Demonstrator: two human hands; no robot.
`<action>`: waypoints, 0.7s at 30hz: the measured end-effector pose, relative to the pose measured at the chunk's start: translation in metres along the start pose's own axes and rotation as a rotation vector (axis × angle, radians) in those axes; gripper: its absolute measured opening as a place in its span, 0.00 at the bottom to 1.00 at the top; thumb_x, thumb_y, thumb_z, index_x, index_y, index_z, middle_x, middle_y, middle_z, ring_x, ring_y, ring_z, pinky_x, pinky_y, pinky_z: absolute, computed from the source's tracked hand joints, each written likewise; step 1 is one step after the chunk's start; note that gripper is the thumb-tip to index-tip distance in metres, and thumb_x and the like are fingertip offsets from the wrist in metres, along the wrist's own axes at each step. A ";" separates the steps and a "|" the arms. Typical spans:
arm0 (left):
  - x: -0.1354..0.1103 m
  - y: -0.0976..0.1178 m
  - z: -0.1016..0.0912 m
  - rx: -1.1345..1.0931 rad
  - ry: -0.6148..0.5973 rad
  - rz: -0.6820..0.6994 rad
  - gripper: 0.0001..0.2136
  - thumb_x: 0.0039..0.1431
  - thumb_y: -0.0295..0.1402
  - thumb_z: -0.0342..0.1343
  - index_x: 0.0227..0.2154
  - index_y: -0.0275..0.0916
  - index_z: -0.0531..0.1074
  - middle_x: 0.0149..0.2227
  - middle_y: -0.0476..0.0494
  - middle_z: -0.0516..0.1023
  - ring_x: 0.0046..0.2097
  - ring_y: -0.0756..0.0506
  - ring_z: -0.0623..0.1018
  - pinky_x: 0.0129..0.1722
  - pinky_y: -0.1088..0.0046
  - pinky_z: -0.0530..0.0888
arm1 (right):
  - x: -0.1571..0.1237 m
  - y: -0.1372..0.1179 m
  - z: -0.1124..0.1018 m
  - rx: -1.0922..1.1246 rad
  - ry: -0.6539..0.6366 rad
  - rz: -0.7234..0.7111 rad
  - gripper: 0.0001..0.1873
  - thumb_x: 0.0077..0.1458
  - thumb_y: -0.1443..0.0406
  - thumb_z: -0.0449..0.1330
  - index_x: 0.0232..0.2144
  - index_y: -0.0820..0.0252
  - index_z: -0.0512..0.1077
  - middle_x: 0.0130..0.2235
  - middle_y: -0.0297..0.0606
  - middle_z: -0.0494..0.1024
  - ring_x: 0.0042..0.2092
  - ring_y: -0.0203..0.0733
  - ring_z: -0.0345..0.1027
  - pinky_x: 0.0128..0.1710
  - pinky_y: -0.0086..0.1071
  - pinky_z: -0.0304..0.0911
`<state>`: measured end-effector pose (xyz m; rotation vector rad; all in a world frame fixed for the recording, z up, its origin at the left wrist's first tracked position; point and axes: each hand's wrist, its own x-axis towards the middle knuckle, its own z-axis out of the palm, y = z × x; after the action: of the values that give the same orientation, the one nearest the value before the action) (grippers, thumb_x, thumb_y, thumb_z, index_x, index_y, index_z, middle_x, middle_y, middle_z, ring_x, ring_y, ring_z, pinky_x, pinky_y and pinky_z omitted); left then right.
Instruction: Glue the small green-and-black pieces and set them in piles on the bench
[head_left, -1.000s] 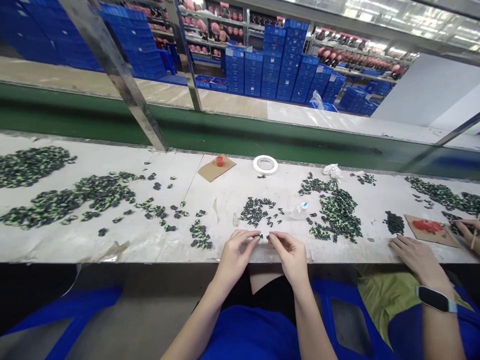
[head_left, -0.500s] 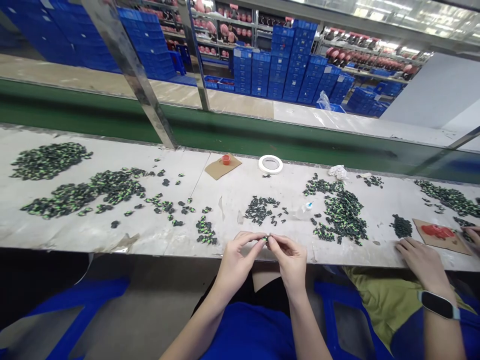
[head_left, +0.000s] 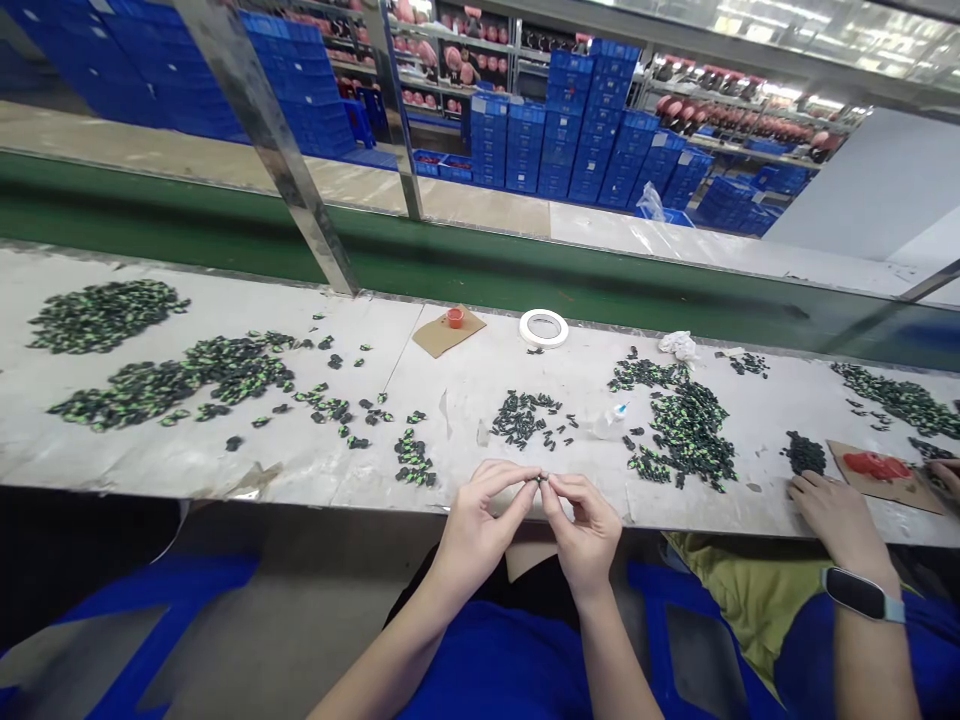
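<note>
Between the fingertips of both hands is a small dark part [head_left: 541, 479], mostly covered by the fingers. My left hand [head_left: 491, 508] pinches it from the left, and my right hand [head_left: 583, 520] pinches it from the right, just above the table's front edge. Beyond them lies a loose pile of small black pieces [head_left: 519, 418]. A small clear bottle with a blue tip [head_left: 611, 422] is to its right. Black-and-green parts [head_left: 413, 460] lie in a little group to the left, and a larger heap of black-and-green parts [head_left: 690, 430] spreads to the right.
More heaps of black-and-green parts [head_left: 105, 315] cover the table's left. Towards the back are a red cup [head_left: 454, 318] on cardboard [head_left: 433, 338] and a white tape roll [head_left: 544, 328]. At right, a co-worker's hand [head_left: 832, 510] rests by black pieces [head_left: 805, 453] and red material [head_left: 874, 466].
My hands still pinch the part at nearly the same place; the green seen on it before no longer shows clearly. The co-worker's hand has shifted slightly.
</note>
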<state>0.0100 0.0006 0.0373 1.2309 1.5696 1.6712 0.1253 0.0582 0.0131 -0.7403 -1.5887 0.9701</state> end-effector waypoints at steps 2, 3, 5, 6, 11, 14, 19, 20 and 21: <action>0.002 0.001 -0.003 0.020 -0.021 0.019 0.07 0.56 0.30 0.57 0.36 0.41 0.79 0.35 0.43 0.81 0.41 0.44 0.77 0.42 0.67 0.75 | 0.004 -0.003 -0.007 -0.042 -0.075 0.014 0.04 0.53 0.67 0.62 0.33 0.57 0.76 0.32 0.39 0.80 0.33 0.41 0.75 0.34 0.35 0.73; 0.003 0.001 -0.005 0.028 -0.038 0.028 0.07 0.56 0.30 0.57 0.36 0.41 0.79 0.35 0.43 0.81 0.41 0.44 0.77 0.41 0.67 0.75 | 0.006 -0.004 -0.010 -0.049 -0.117 0.029 0.08 0.52 0.67 0.62 0.37 0.57 0.75 0.33 0.38 0.80 0.33 0.41 0.76 0.35 0.35 0.74; 0.006 0.003 -0.009 0.034 -0.079 0.049 0.07 0.56 0.30 0.57 0.35 0.41 0.79 0.35 0.43 0.81 0.41 0.44 0.77 0.41 0.67 0.75 | 0.013 -0.009 -0.017 -0.049 -0.204 0.061 0.17 0.52 0.67 0.62 0.46 0.56 0.71 0.34 0.37 0.80 0.34 0.40 0.76 0.36 0.35 0.74; 0.007 0.005 -0.011 0.036 -0.099 0.059 0.07 0.56 0.30 0.57 0.35 0.41 0.79 0.34 0.43 0.81 0.41 0.44 0.77 0.41 0.67 0.75 | 0.016 -0.011 -0.020 -0.050 -0.245 0.069 0.21 0.52 0.66 0.62 0.49 0.56 0.69 0.34 0.36 0.80 0.34 0.40 0.76 0.37 0.34 0.74; 0.009 0.009 -0.015 0.064 -0.121 0.066 0.06 0.55 0.29 0.57 0.33 0.42 0.79 0.32 0.44 0.81 0.39 0.44 0.76 0.39 0.67 0.74 | 0.027 -0.019 -0.024 -0.048 -0.366 0.081 0.29 0.52 0.67 0.62 0.56 0.57 0.61 0.31 0.33 0.78 0.33 0.39 0.74 0.39 0.36 0.73; 0.006 0.007 -0.011 0.073 -0.070 0.034 0.05 0.54 0.29 0.58 0.32 0.41 0.79 0.32 0.44 0.80 0.39 0.44 0.77 0.39 0.67 0.75 | 0.028 -0.019 -0.024 -0.011 -0.377 0.133 0.28 0.52 0.67 0.62 0.54 0.57 0.61 0.30 0.33 0.77 0.33 0.38 0.73 0.39 0.36 0.72; 0.003 0.005 -0.006 0.073 -0.033 0.025 0.05 0.53 0.29 0.58 0.31 0.41 0.79 0.31 0.44 0.80 0.38 0.44 0.77 0.38 0.68 0.75 | 0.024 -0.016 -0.023 0.019 -0.365 0.211 0.26 0.51 0.67 0.63 0.52 0.56 0.63 0.30 0.32 0.76 0.33 0.38 0.72 0.39 0.36 0.71; 0.003 0.005 -0.005 0.079 -0.029 0.024 0.05 0.53 0.29 0.58 0.31 0.41 0.79 0.31 0.44 0.80 0.38 0.44 0.77 0.37 0.69 0.75 | 0.024 -0.016 -0.022 0.026 -0.358 0.224 0.24 0.50 0.67 0.63 0.50 0.56 0.63 0.30 0.31 0.75 0.33 0.38 0.72 0.39 0.35 0.71; 0.003 0.005 -0.004 0.084 -0.025 0.025 0.05 0.53 0.29 0.58 0.30 0.41 0.79 0.31 0.44 0.80 0.38 0.44 0.77 0.37 0.69 0.75 | 0.024 -0.015 -0.022 0.035 -0.350 0.238 0.23 0.50 0.67 0.63 0.49 0.56 0.64 0.29 0.31 0.75 0.33 0.37 0.71 0.38 0.34 0.71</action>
<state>0.0062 -0.0002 0.0436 1.3136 1.6307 1.6128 0.1413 0.0761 0.0396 -0.7778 -1.8045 1.3562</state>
